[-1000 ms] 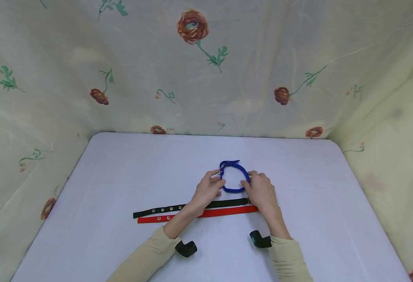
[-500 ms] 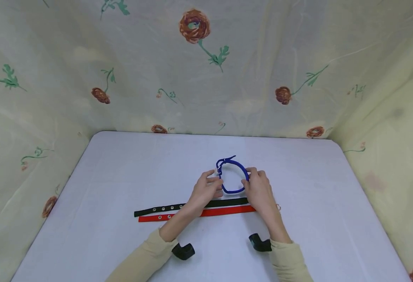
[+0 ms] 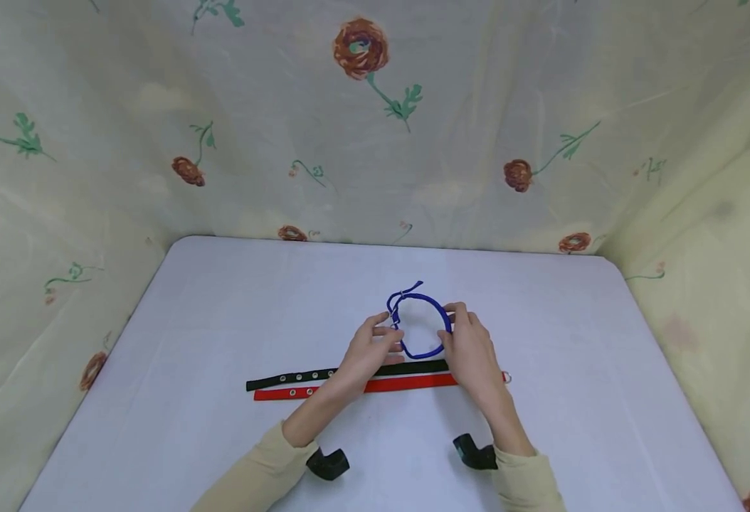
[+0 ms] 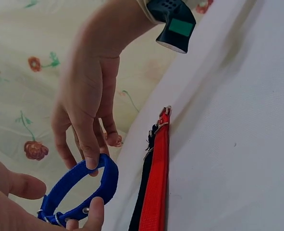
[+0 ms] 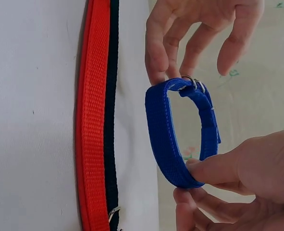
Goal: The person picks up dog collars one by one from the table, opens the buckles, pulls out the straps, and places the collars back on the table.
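Note:
A blue dog collar (image 3: 442,311), buckled into a loop, is held up above the table. My right hand (image 3: 471,348) pinches its right side, thumb inside the loop and fingers outside, as the right wrist view shows. On the opposite side, by the metal rings and buckle, my left hand (image 3: 368,352) touches the strap with extended fingers; its thumb stands apart from the collar. The strap's free tail sticks out at the far side. Beneath the hands lie a black collar (image 3: 413,368) and a red collar (image 3: 407,385), stretched flat side by side, partly hidden by my arms.
The white table (image 3: 253,299) has a rounded far edge. Flower-patterned curtains (image 3: 445,156) hang behind it and on both sides. A black wrist camera (image 3: 328,464) sits at the left wrist, another black camera (image 3: 474,451) at the right.
The blue collar has tilted, and its loop and free tail have shifted slightly left. My left fingers have moved a little left along with it; the right hand keeps its pinch.

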{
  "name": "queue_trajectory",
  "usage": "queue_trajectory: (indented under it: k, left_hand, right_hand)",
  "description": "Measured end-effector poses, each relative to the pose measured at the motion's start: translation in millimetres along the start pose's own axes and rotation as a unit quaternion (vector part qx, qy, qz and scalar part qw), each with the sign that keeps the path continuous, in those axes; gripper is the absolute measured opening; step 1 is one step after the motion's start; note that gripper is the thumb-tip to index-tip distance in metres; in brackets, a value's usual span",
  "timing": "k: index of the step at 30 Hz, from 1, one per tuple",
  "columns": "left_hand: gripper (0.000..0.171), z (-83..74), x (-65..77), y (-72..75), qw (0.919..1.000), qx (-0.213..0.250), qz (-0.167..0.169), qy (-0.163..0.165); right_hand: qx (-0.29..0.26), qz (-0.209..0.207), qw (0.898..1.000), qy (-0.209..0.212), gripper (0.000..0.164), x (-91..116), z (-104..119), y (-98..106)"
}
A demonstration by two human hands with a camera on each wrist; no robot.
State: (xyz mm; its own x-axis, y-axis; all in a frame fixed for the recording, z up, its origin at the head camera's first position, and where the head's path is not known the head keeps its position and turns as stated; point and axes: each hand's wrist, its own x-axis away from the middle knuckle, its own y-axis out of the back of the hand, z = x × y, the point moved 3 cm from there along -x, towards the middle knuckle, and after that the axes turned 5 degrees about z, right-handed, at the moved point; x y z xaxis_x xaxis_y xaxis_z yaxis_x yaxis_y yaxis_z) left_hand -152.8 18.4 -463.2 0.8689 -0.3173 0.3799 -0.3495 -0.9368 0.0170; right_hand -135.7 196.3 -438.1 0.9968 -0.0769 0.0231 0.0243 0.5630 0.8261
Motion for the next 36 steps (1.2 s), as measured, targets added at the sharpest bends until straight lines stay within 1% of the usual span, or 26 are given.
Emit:
queue_trajectory:
  k: [6,13,17,20,27,31,36]
  left_hand:
    - [0.061,0.5,2.0,3.4,0.9999,-0.006,0.001,-0.008]
    - [0.051,-0.2,8.5,10.2,0.9992,-0.029,-0.004,-0.027]
    - [0.046,0.8,13.2,13.0,0.9989,-0.031,-0.001,-0.035]
    - [0.045,1.4,17.7,15.2,0.9987,-0.031,0.003,-0.040]
    - [0.045,1.2,30.9,20.3,0.9980,-0.015,0.013,-0.060]
    - [0.043,1.3,38.8,22.9,0.9972,-0.026,0.007,-0.070]
    - [0.045,1.9,47.8,26.2,0.9953,-0.050,-0.005,-0.084]
  right_hand:
    - [0.002,-0.009,1.000,0.015,0.043,7,6,2]
    - [-0.004,-0.015,1.000,0.024,0.044,15,12,3]
    - [-0.010,-0.013,0.999,0.029,0.045,21,16,4]
    - [-0.016,-0.013,0.999,0.031,0.045,25,19,5]
    - [-0.026,-0.011,0.999,0.035,0.045,36,27,8]
    - [-0.031,-0.010,0.998,0.047,0.045,41,31,9]
    - [-0.042,-0.011,0.997,0.069,0.042,45,34,7]
